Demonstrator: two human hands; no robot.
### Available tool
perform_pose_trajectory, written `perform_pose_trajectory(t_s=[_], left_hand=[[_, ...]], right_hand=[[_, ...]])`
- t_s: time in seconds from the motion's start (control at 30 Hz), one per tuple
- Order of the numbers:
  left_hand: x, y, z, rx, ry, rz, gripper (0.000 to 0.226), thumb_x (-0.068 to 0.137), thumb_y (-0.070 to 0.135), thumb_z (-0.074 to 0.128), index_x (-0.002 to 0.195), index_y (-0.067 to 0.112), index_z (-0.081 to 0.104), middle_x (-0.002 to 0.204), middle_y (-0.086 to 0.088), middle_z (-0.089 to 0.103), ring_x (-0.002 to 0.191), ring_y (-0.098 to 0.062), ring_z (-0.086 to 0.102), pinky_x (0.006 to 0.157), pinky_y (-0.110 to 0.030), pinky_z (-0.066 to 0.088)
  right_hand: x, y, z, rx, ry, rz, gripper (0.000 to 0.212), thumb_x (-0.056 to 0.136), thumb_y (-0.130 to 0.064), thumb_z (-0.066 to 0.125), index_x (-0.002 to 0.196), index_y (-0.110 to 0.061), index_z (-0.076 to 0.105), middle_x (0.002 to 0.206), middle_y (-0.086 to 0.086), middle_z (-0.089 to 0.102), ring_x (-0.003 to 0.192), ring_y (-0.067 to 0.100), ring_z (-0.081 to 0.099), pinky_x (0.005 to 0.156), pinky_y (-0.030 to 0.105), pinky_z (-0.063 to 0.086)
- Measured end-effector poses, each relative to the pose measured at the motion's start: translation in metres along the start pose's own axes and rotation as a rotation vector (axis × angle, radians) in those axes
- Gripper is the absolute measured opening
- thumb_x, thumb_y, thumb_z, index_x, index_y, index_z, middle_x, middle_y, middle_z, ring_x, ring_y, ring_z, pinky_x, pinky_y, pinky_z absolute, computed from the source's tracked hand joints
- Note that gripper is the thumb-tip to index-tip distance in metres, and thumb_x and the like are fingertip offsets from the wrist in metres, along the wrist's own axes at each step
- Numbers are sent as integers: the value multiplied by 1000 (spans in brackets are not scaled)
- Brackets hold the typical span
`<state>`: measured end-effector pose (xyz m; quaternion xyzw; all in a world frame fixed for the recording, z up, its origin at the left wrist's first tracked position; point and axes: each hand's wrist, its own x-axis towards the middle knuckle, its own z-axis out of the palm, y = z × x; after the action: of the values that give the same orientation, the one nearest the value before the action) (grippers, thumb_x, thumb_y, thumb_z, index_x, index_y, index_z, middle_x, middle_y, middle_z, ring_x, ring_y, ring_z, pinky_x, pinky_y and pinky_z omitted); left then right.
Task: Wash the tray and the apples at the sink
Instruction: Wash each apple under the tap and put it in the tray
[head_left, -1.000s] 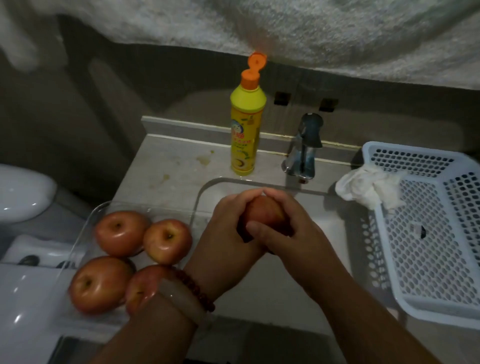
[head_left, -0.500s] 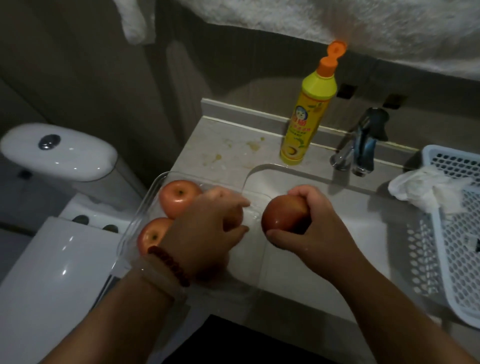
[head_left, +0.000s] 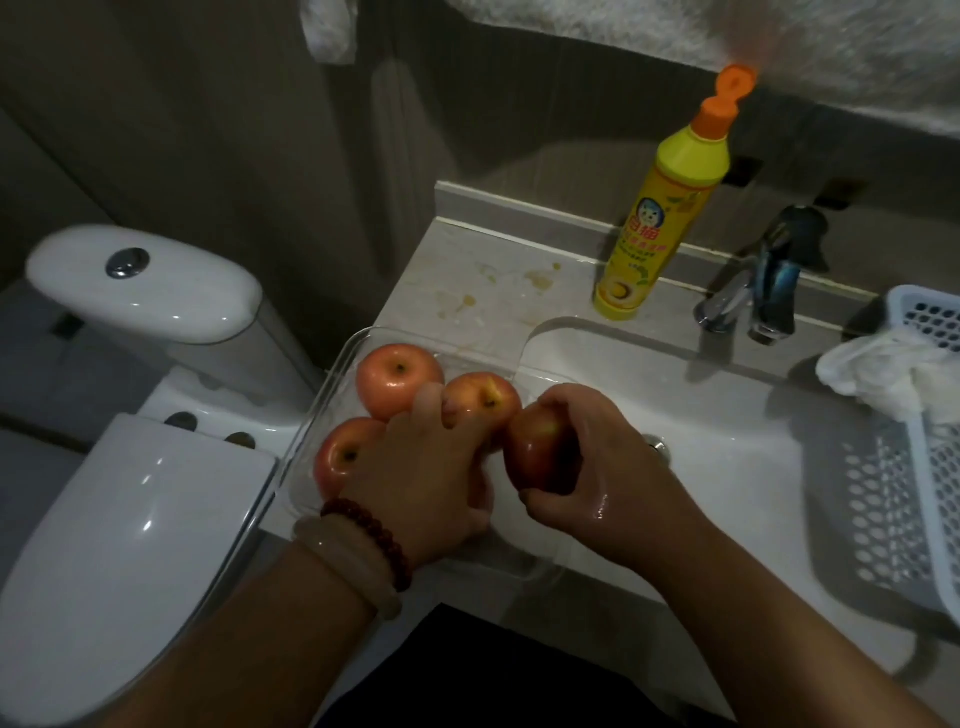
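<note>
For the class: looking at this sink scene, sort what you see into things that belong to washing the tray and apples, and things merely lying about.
Part of the job: clear tray; apples in the tray; apple gripped by the right hand; left hand reaching into the tray; sink; tap; probably the soap bottle.

Lying about: white basket; crumpled cloth; toilet.
</note>
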<state>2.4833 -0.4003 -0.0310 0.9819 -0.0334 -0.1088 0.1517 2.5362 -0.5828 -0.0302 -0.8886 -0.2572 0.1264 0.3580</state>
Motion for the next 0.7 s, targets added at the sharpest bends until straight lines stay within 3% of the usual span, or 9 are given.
perform_pose_trajectory(t_s=[0.13, 0.27, 0.33, 0.43, 0.53, 0.7], left_hand=[[2, -3, -4, -47, -24, -35, 64, 81, 45, 67, 134, 44, 32, 142, -1, 24, 101, -9, 48, 90, -24, 43], [11, -5, -8, -94, 14, -64, 47, 86, 43, 61, 127, 37, 40, 144, 1, 26, 91, -6, 41, 76, -15, 35], [20, -6, -10, -106, 76, -79, 40, 88, 42, 58, 125, 31, 46, 139, 0, 36, 103, -10, 47, 84, -19, 36], [39, -10, -9, -5, 191, -48, 56, 85, 45, 62, 134, 25, 43, 134, -1, 47, 119, -18, 46, 99, -30, 37], [53, -15, -9, 131, 135, -9, 73, 84, 53, 61, 146, 30, 29, 141, 2, 46, 128, -22, 42, 105, -40, 34], [62, -19, -14, 177, 69, 42, 57, 82, 55, 57, 133, 36, 42, 132, 6, 51, 122, -20, 43, 106, -45, 28]], right_hand=[[1, 0, 3, -39, -22, -10, 63, 67, -31, 80, 115, -39, 42, 108, -20, 43, 101, -6, 46, 70, 4, 41], [2, -1, 6, -41, -26, -14, 60, 68, -34, 77, 118, -35, 44, 109, -17, 45, 96, 1, 49, 75, 9, 40], [2, -1, 7, -36, -19, -10, 59, 67, -34, 76, 117, -35, 45, 109, -17, 45, 96, 0, 48, 75, 10, 40], [3, -1, 6, -33, -23, -6, 59, 67, -33, 75, 118, -35, 45, 109, -18, 45, 98, -2, 47, 75, 9, 39], [3, -1, 5, -33, -25, 8, 60, 69, -34, 76, 119, -36, 44, 111, -18, 45, 99, -1, 47, 76, 10, 42], [6, 0, 3, -59, -28, 7, 61, 70, -36, 76, 123, -34, 44, 114, -18, 40, 105, -7, 42, 73, 2, 39]])
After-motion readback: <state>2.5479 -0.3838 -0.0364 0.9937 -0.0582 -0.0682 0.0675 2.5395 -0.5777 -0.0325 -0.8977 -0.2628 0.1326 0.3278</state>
